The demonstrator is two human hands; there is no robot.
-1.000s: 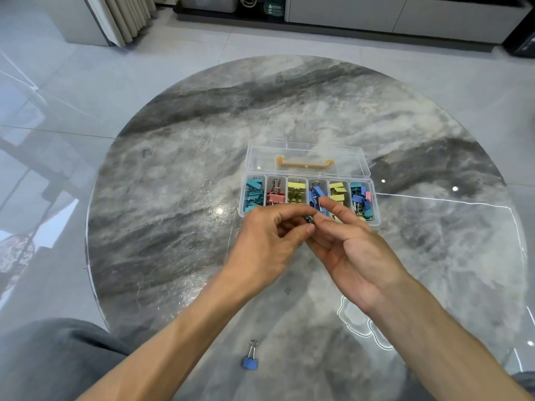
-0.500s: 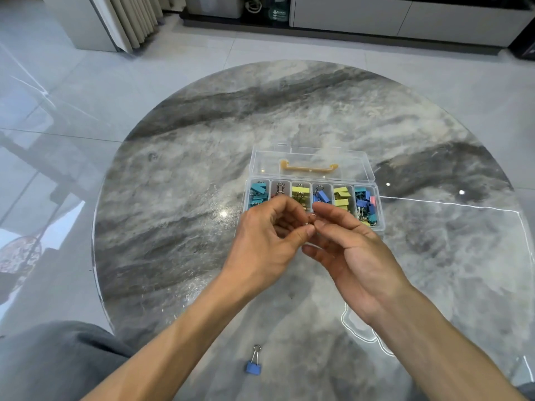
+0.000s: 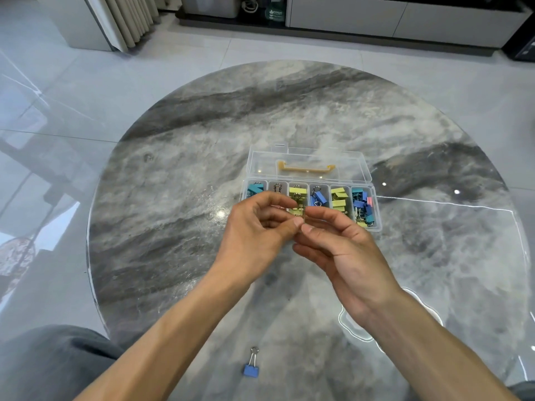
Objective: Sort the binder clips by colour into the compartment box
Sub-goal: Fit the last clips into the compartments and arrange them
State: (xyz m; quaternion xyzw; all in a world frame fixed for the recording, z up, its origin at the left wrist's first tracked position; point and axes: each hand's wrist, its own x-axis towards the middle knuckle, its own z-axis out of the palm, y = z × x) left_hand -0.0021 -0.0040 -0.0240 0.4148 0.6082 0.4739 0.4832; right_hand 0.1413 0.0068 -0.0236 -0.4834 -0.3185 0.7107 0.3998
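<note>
1. the left hand (image 3: 254, 233) and the right hand (image 3: 344, 250) are meeting fingertip to fingertip, both curled around something tiny; i cannot tell what it is.
2. the open compartment box (image 3: 311, 169) is lying just beyond the fingertips, holding sorted clips.
3. a blue clip (image 3: 251, 369) is lying on the table (image 3: 173, 227), near the left forearm.

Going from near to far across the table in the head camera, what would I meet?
Loose blue binder clip → the two hands, left hand and right hand, fingertips together → the compartment box of clips → its open clear lid with the tan handle.
</note>
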